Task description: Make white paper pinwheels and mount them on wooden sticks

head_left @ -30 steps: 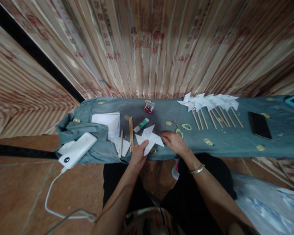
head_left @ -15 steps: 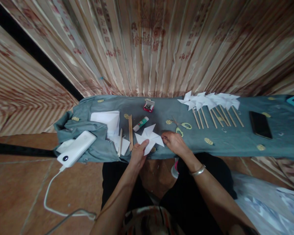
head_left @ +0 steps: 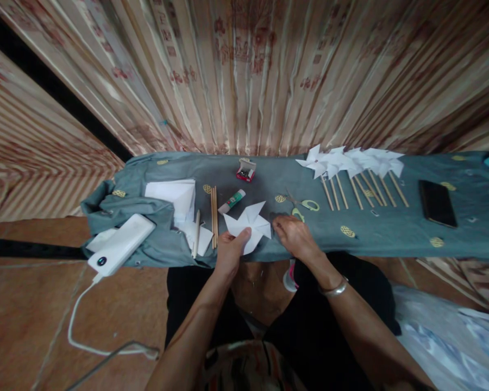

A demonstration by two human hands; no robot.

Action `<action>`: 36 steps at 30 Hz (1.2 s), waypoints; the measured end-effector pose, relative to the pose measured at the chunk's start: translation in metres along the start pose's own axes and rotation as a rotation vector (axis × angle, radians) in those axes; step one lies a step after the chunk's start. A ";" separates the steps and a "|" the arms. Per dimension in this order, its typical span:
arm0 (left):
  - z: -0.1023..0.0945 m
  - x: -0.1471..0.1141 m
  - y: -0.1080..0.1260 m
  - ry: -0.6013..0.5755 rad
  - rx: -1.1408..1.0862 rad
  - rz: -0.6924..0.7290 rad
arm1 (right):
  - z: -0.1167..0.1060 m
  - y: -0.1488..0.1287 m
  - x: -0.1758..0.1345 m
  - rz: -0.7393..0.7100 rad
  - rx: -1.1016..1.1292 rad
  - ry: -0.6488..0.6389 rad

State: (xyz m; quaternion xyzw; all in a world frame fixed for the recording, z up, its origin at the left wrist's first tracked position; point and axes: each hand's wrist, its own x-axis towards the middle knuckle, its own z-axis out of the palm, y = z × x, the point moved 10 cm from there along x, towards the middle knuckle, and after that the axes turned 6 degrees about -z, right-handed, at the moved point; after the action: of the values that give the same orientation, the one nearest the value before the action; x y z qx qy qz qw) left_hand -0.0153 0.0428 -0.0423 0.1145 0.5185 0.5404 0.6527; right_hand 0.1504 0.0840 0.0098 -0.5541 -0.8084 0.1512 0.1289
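A white paper pinwheel (head_left: 252, 220) is pinched by my left hand (head_left: 231, 250), with the thumb across its lower left part. My right hand (head_left: 294, 234) is just right of the pinwheel, its fingers curled together; whatever they may hold is too small to make out. Above the pinwheel lies a glue stick (head_left: 232, 201), and beyond that stands a small red open box (head_left: 246, 171) with small dark pieces in it. Scissors (head_left: 302, 206) with yellow-green handles lie just past my right hand.
Several finished pinwheels on sticks (head_left: 350, 163) lie in a row at the back right, beside a dark phone (head_left: 437, 203). On the left are loose sticks (head_left: 214, 217), a pencil-like white stick (head_left: 196, 234), paper sheets (head_left: 173, 194) and a white power bank (head_left: 122, 244) with a cable.
The view has shifted slightly. My right hand has drawn a little away from the pinwheel's right tip. My left hand still holds the pinwheel.
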 end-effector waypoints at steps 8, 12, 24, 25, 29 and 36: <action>0.014 -0.014 0.024 0.015 0.116 0.111 | -0.054 -0.006 -0.019 -0.076 0.831 0.309; 0.025 -0.026 0.033 -0.022 0.184 0.160 | -0.055 -0.033 -0.024 -0.087 0.858 0.263; 0.039 -0.042 0.039 -0.068 0.258 0.211 | -0.059 -0.038 -0.026 -0.100 0.871 0.247; 0.040 -0.042 0.039 -0.073 0.258 0.212 | -0.059 -0.038 -0.027 -0.104 0.882 0.249; 0.042 -0.044 0.038 -0.082 0.247 0.206 | -0.060 -0.038 -0.027 -0.114 0.921 0.252; 0.044 -0.046 0.038 -0.076 0.240 0.198 | -0.060 -0.039 -0.027 -0.123 0.951 0.228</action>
State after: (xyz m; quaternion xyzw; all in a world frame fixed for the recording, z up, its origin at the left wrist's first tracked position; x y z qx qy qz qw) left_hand 0.0026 0.0379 0.0293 0.2625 0.5404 0.5317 0.5970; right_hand 0.1490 0.0518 0.0794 -0.3979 -0.6618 0.4340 0.4640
